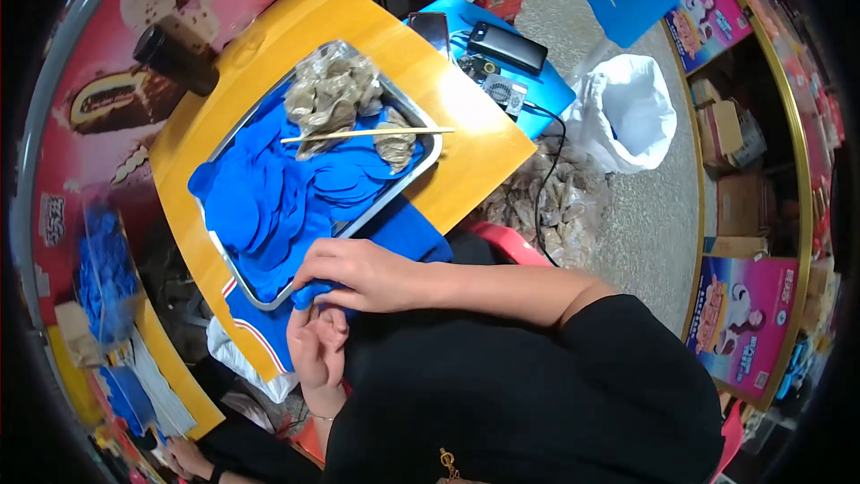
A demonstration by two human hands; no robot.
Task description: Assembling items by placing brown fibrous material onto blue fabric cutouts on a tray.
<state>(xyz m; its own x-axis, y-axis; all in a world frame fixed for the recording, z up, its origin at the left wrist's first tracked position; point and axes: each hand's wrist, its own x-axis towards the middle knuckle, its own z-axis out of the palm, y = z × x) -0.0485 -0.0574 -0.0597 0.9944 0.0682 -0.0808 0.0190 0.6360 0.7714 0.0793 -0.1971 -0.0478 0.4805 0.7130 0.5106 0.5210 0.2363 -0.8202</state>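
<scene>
Blue bit [306,294] is by the tray [394,194], pinched in the right hand's [363,273] grip; the left hand's [318,345] grip I can't tell. Work seems unfinished: a big pile [242,206] is left.

Appears as a small, bright blue piece of thin, soft-looking material [307,295], bunched and partly hidden, held just beside the near corner of a shallow rectangular silver metal tray [434,158]. Matches in colour the flat, rounded, soft-looking blue pieces [267,188] overlapping loosely inside the tray, spilling over its left rim
</scene>
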